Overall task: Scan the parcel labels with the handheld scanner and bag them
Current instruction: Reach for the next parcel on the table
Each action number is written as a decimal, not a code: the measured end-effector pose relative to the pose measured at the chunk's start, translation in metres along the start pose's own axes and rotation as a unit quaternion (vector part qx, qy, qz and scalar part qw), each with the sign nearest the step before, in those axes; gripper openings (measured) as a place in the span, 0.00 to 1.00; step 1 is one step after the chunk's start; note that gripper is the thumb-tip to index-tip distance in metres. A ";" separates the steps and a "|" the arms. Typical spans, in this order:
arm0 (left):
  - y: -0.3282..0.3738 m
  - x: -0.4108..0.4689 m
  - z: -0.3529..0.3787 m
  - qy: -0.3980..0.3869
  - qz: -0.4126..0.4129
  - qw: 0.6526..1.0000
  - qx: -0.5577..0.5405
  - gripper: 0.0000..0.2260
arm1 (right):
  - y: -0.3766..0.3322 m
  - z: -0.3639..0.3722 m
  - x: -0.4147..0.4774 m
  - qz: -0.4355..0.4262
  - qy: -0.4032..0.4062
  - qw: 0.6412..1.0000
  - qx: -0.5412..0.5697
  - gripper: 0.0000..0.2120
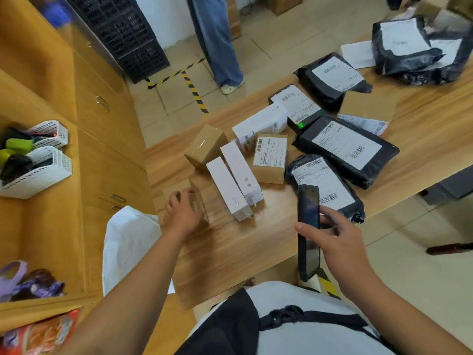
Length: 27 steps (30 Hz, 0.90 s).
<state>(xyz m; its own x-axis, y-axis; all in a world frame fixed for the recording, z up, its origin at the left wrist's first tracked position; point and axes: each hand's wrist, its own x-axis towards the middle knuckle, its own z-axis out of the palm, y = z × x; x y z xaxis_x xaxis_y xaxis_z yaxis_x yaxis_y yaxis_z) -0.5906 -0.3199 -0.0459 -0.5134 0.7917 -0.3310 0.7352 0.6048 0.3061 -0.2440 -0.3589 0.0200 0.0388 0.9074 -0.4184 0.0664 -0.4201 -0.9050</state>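
One long wooden bench (230, 252) carries a labelled brown cardboard box (270, 160). A white plastic bag (128, 242) sits well to the near left of that box, at the bench edge. Black poly mailers with white labels (345, 149) lie to its right, and two slim white cartons (234, 183) lie just beside its left. The black handheld scanner (308, 226) is on the near side of the box, gripped by the right hand (340, 242). The left hand (183, 213), to the box's near left, is blurred, so I cannot tell its grasp.
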 end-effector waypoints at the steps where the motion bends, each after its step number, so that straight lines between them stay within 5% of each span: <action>1: -0.003 -0.009 0.001 -0.001 -0.003 1.000 -0.006 0.31 | 0.000 0.000 0.004 0.000 -0.012 1.000 -0.006 0.32; 5: -0.015 -0.046 0.013 -0.016 0.000 1.000 0.006 0.46 | -0.003 0.001 0.018 -0.008 -0.054 0.998 -0.035 0.42; 11: -0.024 -0.096 0.036 0.078 -0.113 0.983 -0.122 0.50 | -0.007 0.010 0.035 -0.018 -0.135 0.989 -0.053 0.32; 15: -0.026 -0.092 0.030 0.072 -0.171 0.973 -0.137 0.54 | -0.011 0.018 0.042 -0.026 -0.188 0.980 -0.066 0.29; 22: -0.035 -0.070 0.004 -0.034 -0.164 0.979 -0.119 0.43 | -0.012 0.012 0.049 -0.044 -0.219 0.971 -0.080 0.26; 27: -0.027 -0.091 0.018 0.036 -0.136 0.989 -0.053 0.43 | -0.011 -0.002 0.050 -0.044 -0.206 0.974 -0.085 0.30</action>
<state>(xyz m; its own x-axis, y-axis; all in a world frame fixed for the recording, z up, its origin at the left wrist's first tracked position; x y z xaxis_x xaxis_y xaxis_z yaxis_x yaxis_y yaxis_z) -0.5556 -0.4094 -0.0404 -0.7194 0.6001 -0.3499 0.5170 0.7989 0.3073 -0.2411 -0.3084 0.0092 -0.3747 0.8516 -0.3665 0.2173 -0.3036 -0.9277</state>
